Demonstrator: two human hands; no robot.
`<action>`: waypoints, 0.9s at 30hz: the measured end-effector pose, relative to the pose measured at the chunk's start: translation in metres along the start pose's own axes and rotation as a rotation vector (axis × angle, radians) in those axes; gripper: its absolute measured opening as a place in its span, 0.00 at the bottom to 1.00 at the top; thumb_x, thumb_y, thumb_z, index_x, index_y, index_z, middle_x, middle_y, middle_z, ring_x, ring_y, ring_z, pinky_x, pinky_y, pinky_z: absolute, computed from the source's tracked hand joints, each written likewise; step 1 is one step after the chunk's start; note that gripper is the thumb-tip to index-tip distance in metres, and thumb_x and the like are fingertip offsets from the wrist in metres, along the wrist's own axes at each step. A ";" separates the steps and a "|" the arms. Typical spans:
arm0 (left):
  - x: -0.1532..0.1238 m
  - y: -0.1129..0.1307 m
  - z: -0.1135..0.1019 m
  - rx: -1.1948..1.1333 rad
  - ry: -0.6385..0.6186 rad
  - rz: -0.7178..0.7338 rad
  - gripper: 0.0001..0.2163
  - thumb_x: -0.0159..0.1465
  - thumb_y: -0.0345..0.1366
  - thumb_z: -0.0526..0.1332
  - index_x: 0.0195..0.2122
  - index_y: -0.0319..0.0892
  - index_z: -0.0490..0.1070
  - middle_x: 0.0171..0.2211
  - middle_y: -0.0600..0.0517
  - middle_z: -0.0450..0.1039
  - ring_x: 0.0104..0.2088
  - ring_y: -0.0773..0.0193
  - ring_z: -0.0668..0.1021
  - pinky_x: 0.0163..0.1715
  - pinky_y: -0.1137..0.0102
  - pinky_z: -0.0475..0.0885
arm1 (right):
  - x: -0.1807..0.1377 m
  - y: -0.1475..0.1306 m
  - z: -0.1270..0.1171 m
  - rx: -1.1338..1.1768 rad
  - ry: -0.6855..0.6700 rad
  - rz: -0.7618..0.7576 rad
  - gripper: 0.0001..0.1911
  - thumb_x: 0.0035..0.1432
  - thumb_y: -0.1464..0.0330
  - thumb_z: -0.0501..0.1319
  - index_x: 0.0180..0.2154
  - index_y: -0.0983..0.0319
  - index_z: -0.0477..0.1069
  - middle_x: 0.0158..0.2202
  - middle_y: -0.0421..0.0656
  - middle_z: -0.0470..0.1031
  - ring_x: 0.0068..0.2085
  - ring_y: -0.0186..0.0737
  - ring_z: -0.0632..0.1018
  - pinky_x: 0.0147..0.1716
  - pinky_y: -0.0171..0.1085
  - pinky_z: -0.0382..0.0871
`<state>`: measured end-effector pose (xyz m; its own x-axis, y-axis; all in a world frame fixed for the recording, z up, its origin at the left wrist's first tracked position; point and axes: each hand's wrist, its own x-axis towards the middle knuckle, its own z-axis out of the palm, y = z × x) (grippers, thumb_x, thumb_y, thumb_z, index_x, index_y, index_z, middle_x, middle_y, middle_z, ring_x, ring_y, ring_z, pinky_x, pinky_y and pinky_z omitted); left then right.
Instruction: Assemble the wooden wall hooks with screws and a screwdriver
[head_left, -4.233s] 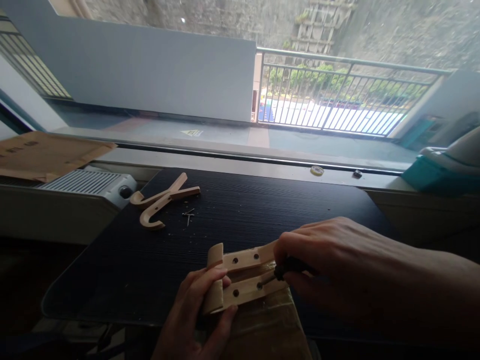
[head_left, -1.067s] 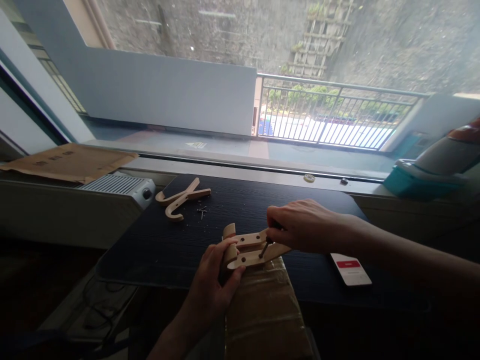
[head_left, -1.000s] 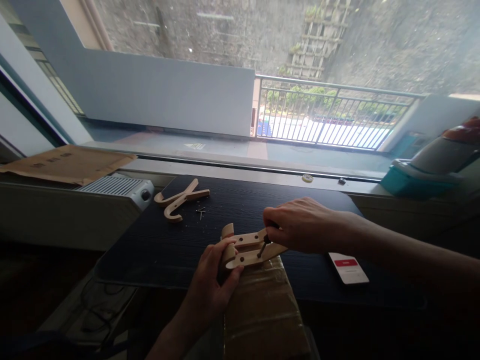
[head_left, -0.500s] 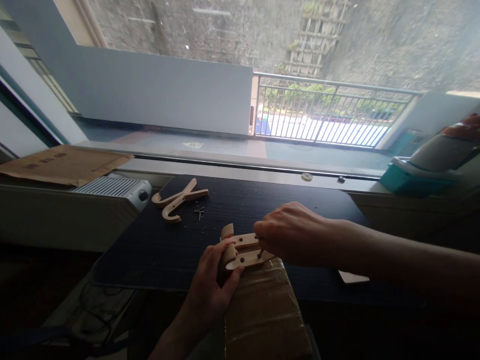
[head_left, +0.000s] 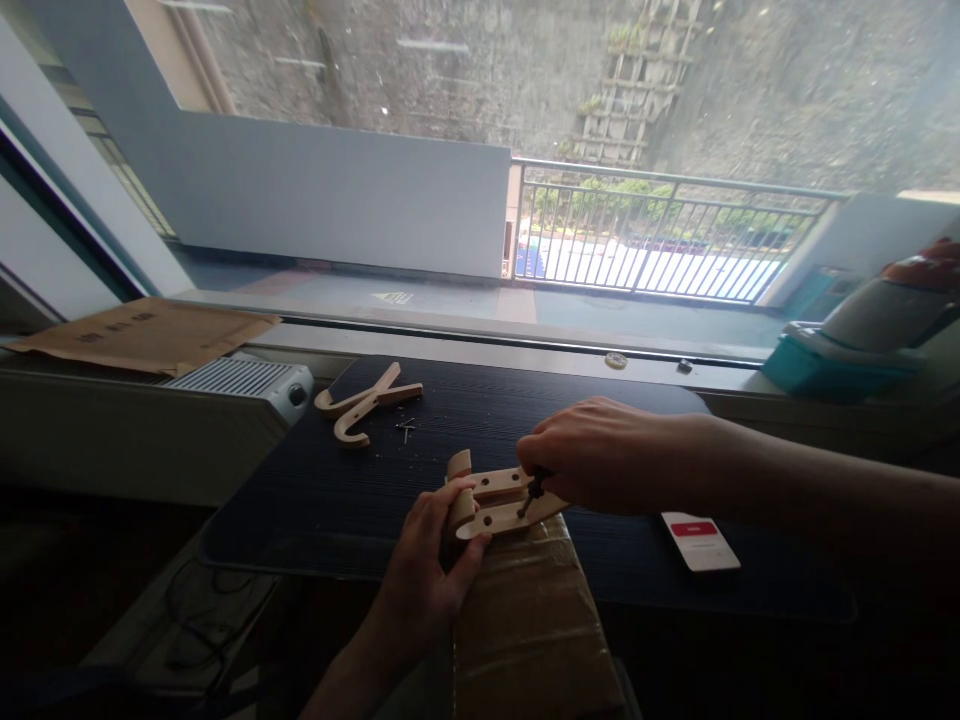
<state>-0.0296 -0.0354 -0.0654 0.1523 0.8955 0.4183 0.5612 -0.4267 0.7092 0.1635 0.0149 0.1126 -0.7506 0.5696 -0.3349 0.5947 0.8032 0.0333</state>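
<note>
The dark surface (head_left: 300, 510) fades into shadow at four o'clock; a taped box (head_left: 529, 625) is cut off at six. The left hand (head_left: 429, 548) curls round two wooden hooks (head_left: 504, 518) at the box's twelve-o'clock end; the right hand (head_left: 589, 455) clenches a screwdriver (head_left: 533, 491), hiding most of its handle.

Desk (head_left: 307, 510): dark, faint wood grain, rounded corners. Far L: 2 pale wooden hooks (head_left: 366, 402), crossed, curved ends to L. Just beside: few thin metal bits (head_left: 406, 429), too small to ID, w/ tiny specks (head_left: 377, 459) scattered abt. R side: white oblong (head_left: 705, 550) w/ red band, lying flat. Taped cardbd box (head_left: 532, 640) overlaps nr edge, can't tell if resting there; 2 more hook pcs (head_left: 504, 521) over its far end.
</note>
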 end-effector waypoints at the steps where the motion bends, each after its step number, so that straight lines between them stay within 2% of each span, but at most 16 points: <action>1: 0.000 0.000 0.000 -0.001 0.001 -0.002 0.20 0.61 0.36 0.58 0.54 0.48 0.57 0.45 0.48 0.69 0.47 0.58 0.73 0.49 0.59 0.68 | 0.000 0.003 0.002 -0.004 0.010 -0.028 0.07 0.55 0.74 0.53 0.33 0.63 0.69 0.27 0.42 0.71 0.25 0.32 0.66 0.24 0.33 0.54; 3: 0.000 0.000 0.000 -0.002 0.000 -0.004 0.19 0.61 0.36 0.58 0.54 0.48 0.57 0.44 0.49 0.69 0.45 0.58 0.74 0.47 0.60 0.69 | -0.001 0.008 0.008 0.006 0.037 -0.063 0.05 0.55 0.74 0.54 0.32 0.64 0.68 0.28 0.41 0.70 0.25 0.31 0.66 0.24 0.32 0.54; 6: 0.000 0.000 0.000 -0.006 -0.008 -0.017 0.19 0.61 0.36 0.58 0.53 0.48 0.57 0.44 0.50 0.69 0.46 0.59 0.74 0.48 0.61 0.68 | -0.001 0.008 0.016 0.036 0.076 -0.037 0.04 0.57 0.73 0.54 0.33 0.64 0.67 0.28 0.40 0.70 0.24 0.30 0.65 0.24 0.32 0.54; 11: 0.001 0.003 -0.001 -0.021 -0.014 -0.035 0.19 0.61 0.36 0.58 0.53 0.48 0.58 0.44 0.50 0.69 0.47 0.58 0.73 0.50 0.59 0.66 | 0.001 -0.004 0.014 0.070 0.077 0.190 0.13 0.62 0.66 0.48 0.32 0.65 0.68 0.25 0.42 0.71 0.24 0.33 0.69 0.23 0.34 0.53; 14: 0.001 0.003 -0.001 -0.028 -0.018 -0.038 0.19 0.61 0.36 0.58 0.53 0.48 0.58 0.44 0.49 0.69 0.47 0.58 0.73 0.51 0.58 0.66 | 0.004 -0.007 0.010 0.050 0.062 0.250 0.15 0.63 0.65 0.48 0.32 0.65 0.68 0.25 0.44 0.72 0.25 0.34 0.71 0.24 0.34 0.54; 18: 0.000 0.001 0.000 -0.021 -0.010 -0.033 0.19 0.61 0.35 0.58 0.53 0.48 0.58 0.44 0.49 0.69 0.47 0.58 0.73 0.51 0.58 0.66 | 0.004 -0.008 0.005 -0.015 0.026 0.180 0.13 0.61 0.64 0.51 0.32 0.65 0.69 0.27 0.44 0.72 0.25 0.34 0.71 0.22 0.34 0.53; 22: 0.000 0.000 0.000 -0.013 -0.006 -0.034 0.19 0.61 0.35 0.58 0.53 0.48 0.58 0.44 0.50 0.69 0.47 0.58 0.73 0.50 0.60 0.66 | 0.002 -0.009 0.003 -0.072 0.036 0.010 0.05 0.56 0.74 0.56 0.33 0.64 0.71 0.30 0.43 0.72 0.26 0.33 0.70 0.22 0.33 0.52; 27: 0.000 -0.001 0.000 -0.034 -0.018 -0.035 0.20 0.61 0.35 0.58 0.53 0.48 0.57 0.45 0.49 0.68 0.49 0.58 0.71 0.52 0.59 0.65 | 0.004 -0.005 0.006 -0.082 0.067 -0.125 0.08 0.53 0.81 0.56 0.30 0.64 0.70 0.29 0.41 0.71 0.28 0.32 0.68 0.25 0.33 0.54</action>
<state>-0.0298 -0.0350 -0.0661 0.1477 0.9119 0.3830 0.5389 -0.3989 0.7419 0.1595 0.0116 0.1051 -0.8365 0.4726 -0.2774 0.4720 0.8785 0.0733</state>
